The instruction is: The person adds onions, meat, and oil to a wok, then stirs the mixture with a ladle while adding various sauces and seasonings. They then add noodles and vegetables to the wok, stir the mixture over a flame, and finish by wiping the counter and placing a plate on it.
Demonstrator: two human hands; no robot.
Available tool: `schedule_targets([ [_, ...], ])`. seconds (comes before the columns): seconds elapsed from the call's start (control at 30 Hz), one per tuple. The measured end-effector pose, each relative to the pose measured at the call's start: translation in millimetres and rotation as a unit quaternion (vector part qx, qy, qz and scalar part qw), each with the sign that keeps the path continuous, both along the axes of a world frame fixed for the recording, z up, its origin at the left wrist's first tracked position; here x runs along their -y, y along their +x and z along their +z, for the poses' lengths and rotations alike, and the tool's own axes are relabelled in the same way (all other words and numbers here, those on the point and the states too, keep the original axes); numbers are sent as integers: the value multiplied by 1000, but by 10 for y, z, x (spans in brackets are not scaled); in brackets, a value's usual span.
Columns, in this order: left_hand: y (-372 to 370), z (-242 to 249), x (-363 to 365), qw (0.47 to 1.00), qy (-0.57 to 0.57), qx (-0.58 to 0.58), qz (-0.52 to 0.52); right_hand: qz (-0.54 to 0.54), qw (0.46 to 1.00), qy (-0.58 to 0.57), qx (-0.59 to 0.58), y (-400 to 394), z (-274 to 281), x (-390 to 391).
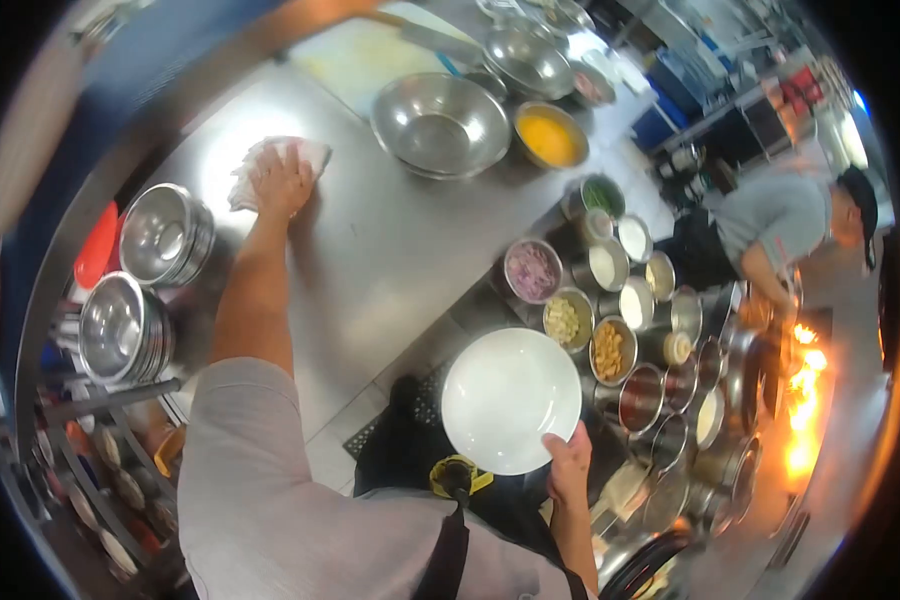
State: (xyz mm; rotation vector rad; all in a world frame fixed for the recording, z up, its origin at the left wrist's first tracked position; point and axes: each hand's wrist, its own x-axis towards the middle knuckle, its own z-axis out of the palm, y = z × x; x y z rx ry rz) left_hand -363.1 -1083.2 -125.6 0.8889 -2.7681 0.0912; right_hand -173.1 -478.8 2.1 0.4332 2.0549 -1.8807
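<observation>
My left hand (283,180) lies with its fingers spread on a crumpled whitish cloth (315,155), pressing it against the steel counter (370,240). In my right hand (567,460) is the rim of a round white plate (511,400), pinched between thumb and fingers. The plate faces up in front of my body, beside containers of ingredients. A large steel bowl (440,125) stands on the counter to the right of the cloth.
Stacked steel bowls (160,235) stand at the left. A bowl of yellow liquid (552,137) sits past the large bowl. Many ingredient containers (532,272) line the right. Beyond them a person (780,220) bends over a stove with high flames (805,400).
</observation>
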Motion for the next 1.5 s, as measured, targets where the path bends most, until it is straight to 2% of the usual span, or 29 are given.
schedule_targets([
  [0.1, -167, -214, -368, 979, -41, -48, -192, -41, 999, 32, -4, 112, -72, -135],
  [0.17, 131, -228, -923, 946, -156, 34, -284, -70, 997, -10, 18, 129, -147, -153],
  [0.2, 372, -47, -1230, 933, -56, 97, -343, -91, 994, -51, 33, 89, -154, -116],
  [0.27, 1002, 361, -1611, 895, 42, 114, -429, -97, 991, -85, 24, 50, -250, -89],
  [0.33, 1255, 466, -1315, 917, 28, 118, -380, -108, 991, -69, 22, 49, -266, -63],
  [0.4, 1078, 192, -562, 985, 11, 78, -154, -111, 991, -76, -2, 127, -291, -105],
  [0.43, 902, -171, 129, 991, -42, 101, -79, -112, 990, -78, -17, 139, -296, -114],
  [0.5, 436, 203, 98, 997, 25, 52, 42, -119, 991, -66, 16, 128, -98, -69],
  [0.53, 125, 114, 111, 998, 32, 33, 31, -116, 991, -56, 41, 137, -14, -51],
  [0.57, -100, -554, 521, 968, -144, 105, -174, -106, 993, -27, 53, 130, 9, -57],
  [0.6, -257, -518, 24, 964, -106, -46, -240, -111, 992, -26, 47, 90, 31, -54],
  [0.63, -266, -459, -539, 951, -110, -95, -274, -116, 992, -30, 36, 24, 28, -4],
  [0.67, -148, -210, -1224, 964, -84, -76, -241, -122, 991, -35, 31, 4, 22, 35],
  [0.7, 78, -34, -1663, 956, -42, -65, -284, -112, 992, -38, 40, -43, -10, 30],
  [0.73, 382, 24, -2057, 943, -163, -23, -289, -106, 993, -40, 37, -86, -41, 9],
  [0.8, 1059, 204, -2433, 924, 124, 32, -361, -100, 993, -56, 17, -223, -104, 34],
  [0.87, 1896, 573, -2447, 912, 131, 121, -370, -94, 992, -86, -12, -325, -71, 70],
  [0.9, 2366, 630, -2330, 918, 129, 152, -343, -94, 992, -86, -23, -357, -65, 71],
  [0.97, 3459, 399, -1903, 935, 117, 122, -312, -85, 992, -83, -32, -370, -92, 16],
  [1.03, 4161, 537, -1692, 958, 117, 181, -192, -73, 993, -88, -37, -385, -173, -39],
  [1.13, 3898, 449, -1696, 970, 101, 110, -192, -50, 993, -93, -50, -393, -224, -36],
  [1.17, 3530, 341, -1717, 964, 95, 51, -242, -46, 994, -89, -40, -379, -187, -2],
  [1.2, 3065, 477, -1832, 958, 77, 105, -255, -41, 995, -85, -34, -404, -131, 51],
  [1.27, 2189, 514, -1833, 958, 73, 89, -264, -31, 997, -71, -30, -400, -51, 144],
  [1.33, 1411, 252, -1291, 976, 13, 53, -210, -12, 998, -43, -36, -394, 57, 160],
  [1.37, 1016, 21, -878, 988, -58, 35, -139, -7, 999, -34, -34, -377, 111, 173],
  [1.4, 701, -101, -448, 998, -44, 7, -40, -7, 999, -23, -31, -332, 166, 178],
  [1.47, 189, -55, -167, 979, 30, -52, 196, -12, 999, -8, -32, -257, 202, 113],
  [1.5, 47, -172, -333, 991, 26, -77, 109, -9, 999, -1, -31, -216, 158, 27],
])
